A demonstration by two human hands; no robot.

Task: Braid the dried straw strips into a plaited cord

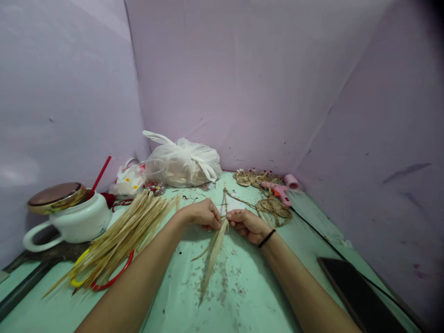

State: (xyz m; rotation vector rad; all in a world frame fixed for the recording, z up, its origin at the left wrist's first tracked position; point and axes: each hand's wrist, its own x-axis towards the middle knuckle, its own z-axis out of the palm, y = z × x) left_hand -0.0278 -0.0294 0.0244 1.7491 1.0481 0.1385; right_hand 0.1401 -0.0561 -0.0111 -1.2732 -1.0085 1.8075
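My left hand (204, 214) is closed, its fingers pinching the edge of pale dried plant strips (214, 256) at the middle of the table. From the other side, my right hand (249, 225) pinches the same strips near their top, a dark band round its wrist. The loose ends fan downward toward me. Above the hands a thin twisted cord (226, 199) runs up from the strips, bends at the top and slopes right toward a coil of cord (274, 209). How the fingertips grip the fibres is partly hidden.
At left lie a bundle of dried strips (138, 222), red-handled scissors (116, 277) and a white enamel pot (81, 222). A tied plastic bag (187, 162) sits at the back. Rightward are a pink glue gun (280, 192), its black cable (322, 239) and a dark phone (357, 293).
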